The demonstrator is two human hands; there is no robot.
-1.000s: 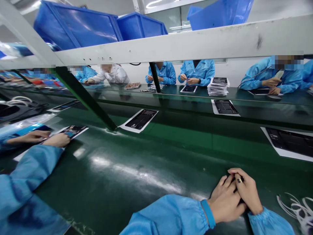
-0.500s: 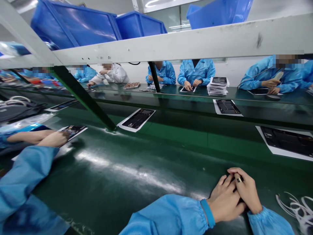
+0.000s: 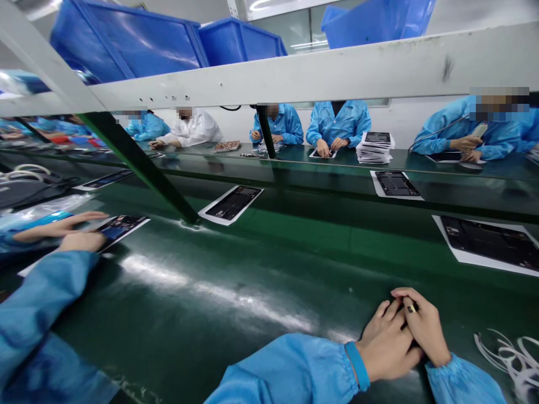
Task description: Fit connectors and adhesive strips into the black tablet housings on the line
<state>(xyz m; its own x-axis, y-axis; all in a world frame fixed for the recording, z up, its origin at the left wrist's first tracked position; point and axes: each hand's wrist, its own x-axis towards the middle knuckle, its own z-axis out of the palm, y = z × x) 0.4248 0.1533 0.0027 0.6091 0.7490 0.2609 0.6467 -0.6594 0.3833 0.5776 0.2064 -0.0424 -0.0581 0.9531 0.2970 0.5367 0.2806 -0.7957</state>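
My left hand [image 3: 385, 345] and my right hand [image 3: 427, 328] rest together on the dark green belt [image 3: 236, 314] at the lower right. The right hand lies partly over the left hand's fingers. Its fingers are curled and pinch a small dark part with a pale tip [image 3: 411, 308]. The left hand's fingers are pressed together and tucked under the right hand, so what they hold is hidden. Both arms wear light blue sleeves.
A co-worker's sleeve and hands [image 3: 80, 241] work on an open tablet [image 3: 120, 225] at the left. More open tablets on white sheets [image 3: 231, 204] [image 3: 488, 244] [image 3: 396, 184] lie on the belts. White cables [image 3: 511, 353] lie at the lower right. Workers in blue coats sit across; blue bins [image 3: 126, 42] stand overhead.
My hands have stayed put. The tablets on the near belt have drifted left. The co-worker's hands at the left have shifted on their tablet.
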